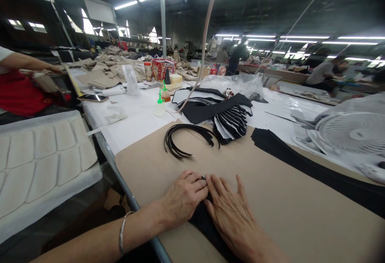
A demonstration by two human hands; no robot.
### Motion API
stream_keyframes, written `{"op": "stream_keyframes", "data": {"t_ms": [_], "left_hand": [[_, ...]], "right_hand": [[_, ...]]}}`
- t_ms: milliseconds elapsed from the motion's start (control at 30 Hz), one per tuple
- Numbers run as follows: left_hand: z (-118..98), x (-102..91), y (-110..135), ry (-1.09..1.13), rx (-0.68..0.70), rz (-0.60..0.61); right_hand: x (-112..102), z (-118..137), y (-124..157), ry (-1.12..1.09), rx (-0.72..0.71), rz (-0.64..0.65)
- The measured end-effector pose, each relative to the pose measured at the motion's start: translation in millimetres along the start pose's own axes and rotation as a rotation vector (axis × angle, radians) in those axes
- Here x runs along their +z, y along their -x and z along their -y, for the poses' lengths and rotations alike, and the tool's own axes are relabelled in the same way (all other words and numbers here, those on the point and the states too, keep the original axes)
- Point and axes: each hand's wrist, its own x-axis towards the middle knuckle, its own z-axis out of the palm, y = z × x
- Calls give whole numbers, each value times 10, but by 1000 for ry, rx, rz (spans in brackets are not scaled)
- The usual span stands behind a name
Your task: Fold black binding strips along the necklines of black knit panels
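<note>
My left hand [183, 199] and my right hand [231, 211] lie side by side on a brown cardboard sheet [270, 183] at the table's near edge. Both press on a black fabric piece [204, 225] that is mostly hidden under them. The left fingers are curled and pinch its top edge. The right hand's fingers are stretched flat over it. A silver bracelet [122, 231] circles my left wrist. A bundle of thin curved black strips [186, 138] lies further up the cardboard, apart from both hands.
A stack of black cut pieces [222, 112] sits beyond the strips, small glue bottles [161, 102] to its left. A white fan [350, 132] stands at right, a long black strip [315, 166] beside it. White padded panels [39, 158] lie left. A person in red [18, 90] works far left.
</note>
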Motion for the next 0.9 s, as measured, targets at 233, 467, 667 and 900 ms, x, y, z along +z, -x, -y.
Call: {"op": "stream_keyframes", "data": {"t_ms": [233, 467, 667, 900], "left_hand": [[-19, -31, -26, 38, -30, -6], [-14, -63, -51, 148, -68, 12], [-32, -102, -82, 202, -116, 29], [-67, -184, -190, 247, -260, 49]], "right_hand": [[-182, -268, 101, -405, 295, 154], [-396, -241, 479, -488, 484, 225], [-522, -135, 402, -536, 539, 244], [-461, -157, 372, -573, 582, 242]]}}
